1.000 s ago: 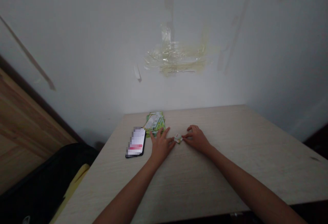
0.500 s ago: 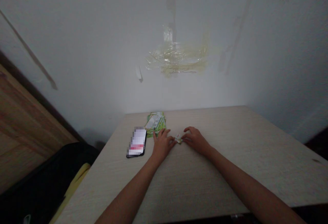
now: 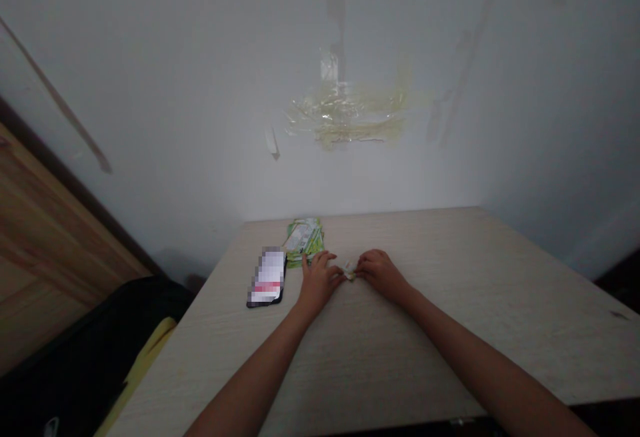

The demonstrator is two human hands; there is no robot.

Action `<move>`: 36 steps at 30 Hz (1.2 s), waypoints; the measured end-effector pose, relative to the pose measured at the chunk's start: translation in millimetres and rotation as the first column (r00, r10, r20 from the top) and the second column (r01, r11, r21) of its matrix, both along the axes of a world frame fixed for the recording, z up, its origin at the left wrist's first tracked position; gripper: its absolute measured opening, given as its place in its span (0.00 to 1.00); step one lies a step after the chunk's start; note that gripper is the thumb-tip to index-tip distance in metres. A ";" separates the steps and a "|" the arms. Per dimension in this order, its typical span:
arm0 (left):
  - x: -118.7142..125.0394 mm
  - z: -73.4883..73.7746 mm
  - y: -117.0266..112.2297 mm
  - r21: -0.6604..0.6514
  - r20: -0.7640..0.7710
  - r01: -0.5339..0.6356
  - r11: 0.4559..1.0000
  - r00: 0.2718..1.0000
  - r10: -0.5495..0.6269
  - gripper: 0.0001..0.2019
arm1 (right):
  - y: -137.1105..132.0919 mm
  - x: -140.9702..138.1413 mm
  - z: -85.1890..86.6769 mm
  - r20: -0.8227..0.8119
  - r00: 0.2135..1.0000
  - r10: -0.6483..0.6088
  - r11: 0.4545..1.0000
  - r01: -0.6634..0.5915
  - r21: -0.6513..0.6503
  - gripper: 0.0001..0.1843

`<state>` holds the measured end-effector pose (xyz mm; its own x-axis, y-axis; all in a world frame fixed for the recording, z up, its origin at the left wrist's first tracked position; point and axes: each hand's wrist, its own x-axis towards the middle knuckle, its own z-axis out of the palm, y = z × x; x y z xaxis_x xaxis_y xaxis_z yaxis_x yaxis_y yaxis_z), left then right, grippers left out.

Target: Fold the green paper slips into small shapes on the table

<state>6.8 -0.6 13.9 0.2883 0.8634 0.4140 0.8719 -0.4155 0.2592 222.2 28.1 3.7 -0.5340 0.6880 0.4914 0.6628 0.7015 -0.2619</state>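
Note:
A small folded piece of paper (image 3: 350,269), whitish with a bit of colour, lies on the pale wooden table (image 3: 450,304) between my hands. My left hand (image 3: 319,280) rests flat beside it, fingers spread, thumb tip touching the paper. From the other side my right hand (image 3: 380,272) has its fingers curled and pinches the paper's right edge. A green stack of paper packets (image 3: 303,238) sits just beyond my left hand.
A phone (image 3: 267,278) lies face up left of my left hand. The table stands against a white wall with old tape marks (image 3: 345,114). A black bag with a yellow part (image 3: 100,364) sits at lower left beside a wooden panel (image 3: 40,250).
My right hand has closed in on the small paper and curled more tightly over it. The left hand has shifted only slightly. The paper looks smaller, more folded.

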 end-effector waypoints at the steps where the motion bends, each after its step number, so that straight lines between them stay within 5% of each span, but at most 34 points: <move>1: -0.1 0.0 0.1 -0.005 0.001 -0.007 1.000 1.000 0.007 0.06 | -0.4 -0.3 0.6 0.012 1.000 -0.007 1.000 0.007 0.001 0.05; 17: 1.8 2.3 -0.5 0.043 -0.046 0.007 0.999 0.999 -0.005 0.05 | -1.3 -5.1 2.5 0.170 0.984 -0.045 0.995 0.030 0.094 0.07; 36: 3.1 -0.7 1.2 -0.053 0.061 -0.055 0.997 0.996 0.059 0.05 | 5.1 -10.7 -9.0 -0.048 0.980 -0.192 0.962 0.179 -0.206 0.07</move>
<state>9.9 0.6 13.2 0.2131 0.8984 0.3841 0.8753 -0.3502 0.3335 211.5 33.2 -5.3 -0.3581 0.8596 0.3644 0.7525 0.4968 -0.4324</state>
